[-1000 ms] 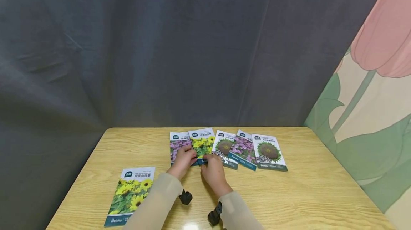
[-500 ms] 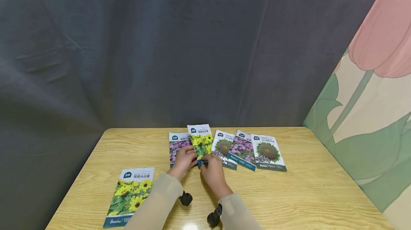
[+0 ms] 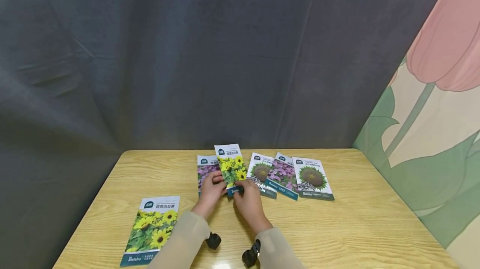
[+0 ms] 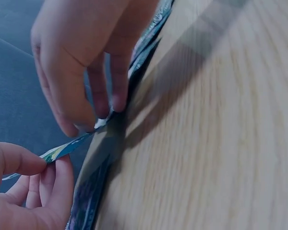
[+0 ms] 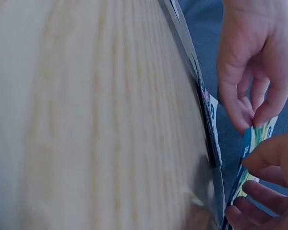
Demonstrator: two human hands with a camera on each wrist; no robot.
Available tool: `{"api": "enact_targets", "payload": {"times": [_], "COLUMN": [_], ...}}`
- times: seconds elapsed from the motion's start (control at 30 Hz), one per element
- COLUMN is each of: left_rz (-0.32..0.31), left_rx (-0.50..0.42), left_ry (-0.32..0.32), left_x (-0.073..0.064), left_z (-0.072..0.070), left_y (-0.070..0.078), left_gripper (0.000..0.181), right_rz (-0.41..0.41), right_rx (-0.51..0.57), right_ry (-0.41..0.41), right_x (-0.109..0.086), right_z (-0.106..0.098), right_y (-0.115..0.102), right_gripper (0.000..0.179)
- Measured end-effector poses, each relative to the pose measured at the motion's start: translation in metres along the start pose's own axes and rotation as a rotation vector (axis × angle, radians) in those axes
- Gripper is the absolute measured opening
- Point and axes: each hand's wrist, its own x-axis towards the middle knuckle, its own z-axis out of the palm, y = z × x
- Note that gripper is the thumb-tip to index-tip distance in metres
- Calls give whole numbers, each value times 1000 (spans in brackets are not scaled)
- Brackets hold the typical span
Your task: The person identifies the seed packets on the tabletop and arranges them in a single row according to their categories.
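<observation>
Both hands hold a seed packet (image 3: 232,164) with yellow flowers on it, tilted up off the wooden table. My left hand (image 3: 211,189) pinches its lower left edge; in the left wrist view the thumb (image 4: 29,162) lies on top and fingers sit beneath. At the lower right edge, the right hand (image 3: 249,202) grips the packet with curled fingers. Behind the left hand lies a purple-flower packet (image 3: 204,171), partly covered. Just right of the held packet, a packet with a sunflower head (image 3: 261,172) lies flat.
Another purple-flower packet (image 3: 283,173) overlaps the sunflower-head packet, and a second sunflower-head packet (image 3: 313,177) lies at its right. A yellow-flower packet (image 3: 151,227) rests at the front left of the table (image 3: 356,231). A dark curtain (image 3: 240,60) hangs behind the table.
The held yellow-flower packet has tilted up and shifted left, showing more of the sunflower-head packet's left side. My left hand has moved slightly left with it.
</observation>
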Motion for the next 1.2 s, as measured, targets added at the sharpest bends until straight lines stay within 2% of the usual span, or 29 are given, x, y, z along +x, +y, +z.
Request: {"api": "enact_targets", "payload": {"times": [0.2,0.4,0.63,0.77,1.0,1.2], "left_rz": [26,48,52,44,23,-15], "left_rx": [15,7,1,12,21,79], "left_ry": [5,-10,-25,-57,-119,-131], "left_x": [-11,-20,-34,-41,-53,-63], "left_z": [-6,-17,-31,-41,-59,-72], "left_y": [6,9,17,19,21,26], "left_gripper": [45,46,46,44,49,48], "right_rz": [34,62,53,72,165,197], "right_rx": [37,63,86,117,268,370], "right_ry": [-8,-19,0,-10,-20,-16], "right_x": [-1,-3,-4,-5,-9,-13], "right_z": [-1,-2,-3,-6,-11,-15], "right_y": [1,1,-1,-3,-8,-12], "right_gripper": [22,24,28,27,32,38]}}
